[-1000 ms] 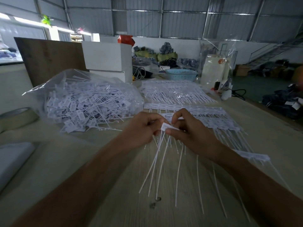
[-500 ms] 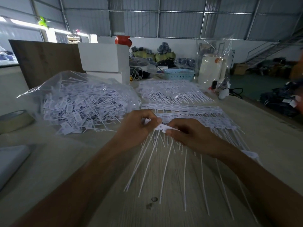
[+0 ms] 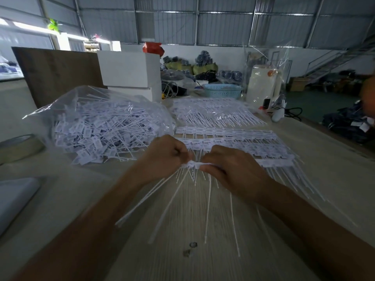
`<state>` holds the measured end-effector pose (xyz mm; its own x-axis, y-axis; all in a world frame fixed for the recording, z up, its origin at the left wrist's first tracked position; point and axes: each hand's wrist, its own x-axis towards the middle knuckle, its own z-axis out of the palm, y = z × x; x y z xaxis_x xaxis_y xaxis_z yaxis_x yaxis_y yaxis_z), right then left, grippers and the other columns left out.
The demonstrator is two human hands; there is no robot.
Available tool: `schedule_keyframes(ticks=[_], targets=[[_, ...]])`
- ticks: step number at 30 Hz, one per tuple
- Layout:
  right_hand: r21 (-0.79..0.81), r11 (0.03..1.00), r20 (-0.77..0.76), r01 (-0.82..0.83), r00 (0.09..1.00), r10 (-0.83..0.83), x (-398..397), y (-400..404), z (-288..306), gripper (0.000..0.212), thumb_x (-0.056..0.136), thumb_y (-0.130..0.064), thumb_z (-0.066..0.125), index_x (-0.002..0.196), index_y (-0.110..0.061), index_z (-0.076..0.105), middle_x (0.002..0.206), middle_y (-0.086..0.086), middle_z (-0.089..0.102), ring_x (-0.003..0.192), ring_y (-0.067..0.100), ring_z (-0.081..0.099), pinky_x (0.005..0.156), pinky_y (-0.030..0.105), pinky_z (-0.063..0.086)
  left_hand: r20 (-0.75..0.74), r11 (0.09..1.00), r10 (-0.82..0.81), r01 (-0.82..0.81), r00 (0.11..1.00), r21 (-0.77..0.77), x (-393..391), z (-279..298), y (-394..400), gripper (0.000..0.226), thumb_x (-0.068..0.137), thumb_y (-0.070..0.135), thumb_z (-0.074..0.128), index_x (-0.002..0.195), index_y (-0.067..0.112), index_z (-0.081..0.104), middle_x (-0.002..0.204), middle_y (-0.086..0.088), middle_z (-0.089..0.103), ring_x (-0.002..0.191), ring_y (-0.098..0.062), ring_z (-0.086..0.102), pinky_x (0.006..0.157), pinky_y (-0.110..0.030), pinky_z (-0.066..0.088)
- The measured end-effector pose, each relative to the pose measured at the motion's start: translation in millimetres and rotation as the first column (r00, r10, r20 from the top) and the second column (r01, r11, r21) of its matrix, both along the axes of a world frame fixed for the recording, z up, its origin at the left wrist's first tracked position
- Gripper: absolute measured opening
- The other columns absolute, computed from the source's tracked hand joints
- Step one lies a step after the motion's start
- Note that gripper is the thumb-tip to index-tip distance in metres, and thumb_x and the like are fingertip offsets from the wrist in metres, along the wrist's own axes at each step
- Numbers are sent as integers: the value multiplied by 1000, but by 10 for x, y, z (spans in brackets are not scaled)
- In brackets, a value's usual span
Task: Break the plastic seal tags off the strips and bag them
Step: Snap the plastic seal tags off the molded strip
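Head view | left hand [image 3: 164, 157] and right hand [image 3: 233, 169] each pinch thin white plastic tag strip [image 3: 194, 164] | wood-grain table [image 3: 182, 266]

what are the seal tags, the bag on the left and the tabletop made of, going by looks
Seal tags: likely white moulded plastic, matte; their thin tails bend and splay below both hands.
Bag: clear thin plastic film, glossy; it is crinkled, with highlights, and the loose tags show through.
Tabletop: pale wood or wood-look laminate, dull; fine straight grain lines, which one is unclear.

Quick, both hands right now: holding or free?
Left hand: closed, pinching the strip of seal tags.
Right hand: closed, gripping the same strip.
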<state>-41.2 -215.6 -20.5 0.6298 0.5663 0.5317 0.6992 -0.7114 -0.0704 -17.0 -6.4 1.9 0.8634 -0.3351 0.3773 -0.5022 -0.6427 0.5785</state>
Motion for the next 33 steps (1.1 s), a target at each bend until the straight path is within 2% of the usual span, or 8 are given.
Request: schedule_keyframes(ticks=[3, 6, 10, 14, 20, 25, 29, 33], targets=[[-38, 998, -49, -51, 998, 49, -38, -28, 47, 34, 100, -39, 49, 97, -15, 73, 87, -1, 60, 77, 17, 58, 66, 42, 50, 213, 971, -7, -44, 977, 237, -38, -55, -41, 23, 88, 18, 65, 68, 28, 70, 66, 8, 66, 65, -8, 64, 67, -25, 46], [225, 953, -140, -202, 961, 237, -53, -77, 87, 23, 96, -26, 61, 95, -8, 75, 82, 0, 67, 73, 13, 61, 67, 29, 49, 402, 862, 120, -296, 908, 412, 15, -32, 103, 16, 95, 27, 59, 91, 15, 69, 90, -8, 69, 85, -25, 67, 77, -36, 52], [417, 904, -328, -94, 912, 246, 10, -64, 45, 15, 92, -24, 66, 91, -9, 67, 74, -1, 65, 66, 15, 61, 62, 29, 47, 273, 992, 52, -80, 961, 95, -16, 28, 98, 14, 94, 23, 64, 84, 19, 73, 75, 11, 65, 63, 12, 55, 62, -9, 40], [561, 827, -377, -43, 876, 301, 43, 45, -64, 29, 85, -15, 75, 97, -4, 51, 67, 4, 64, 65, 30, 63, 60, 37, 46, 200, 986, -164, 167, 966, 5, -78, -27, -133, 14, 93, 2, 60, 88, 8, 72, 69, 11, 66, 59, 6, 56, 60, -13, 39], [561, 827, -468, -21, 817, 338, 36, 40, -35, 20, 93, -17, 68, 108, -6, 60, 69, 6, 64, 54, 5, 51, 53, 22, 40, 63, 948, -216, 225, 974, -227, -79, -89, -142, 15, 100, 7, 54, 90, 12, 65, 54, 15, 60, 40, 1, 47, 46, -13, 35], [697, 716, -359, -33, 849, 388, 24, 54, 13, 18, 91, -4, 68, 92, 7, 54, 60, 22, 53, 51, 21, 45, 50, 26, 38, -183, 708, -312, 99, 932, -699, -103, -149, -233, 13, 90, 29, 69, 94, 16, 67, 58, -10, 54, 44, -15, 43, 43, -21, 36], [694, 717, -311, -58, 874, 372, 1, 65, 26, 13, 92, -8, 66, 90, -3, 55, 62, 22, 56, 51, 21, 49, 51, 31, 40, -271, 759, -344, 96, 899, -644, -195, -220, -363, 42, 88, 57, 52, 86, 21, 72, 71, -9, 65, 60, -16, 58, 54, -26, 46], [509, 860, -243, -34, 953, 182, -22, 73, -36, 19, 95, -17, 66, 110, -16, 55, 87, -9, 65, 72, 4, 63, 61, 20, 47, -240, 783, -311, 105, 920, -613, -210, -224, -421, 46, 104, 43, 41, 96, 5, 67, 75, -23, 68, 49, -27, 57, 43, -27, 47]])
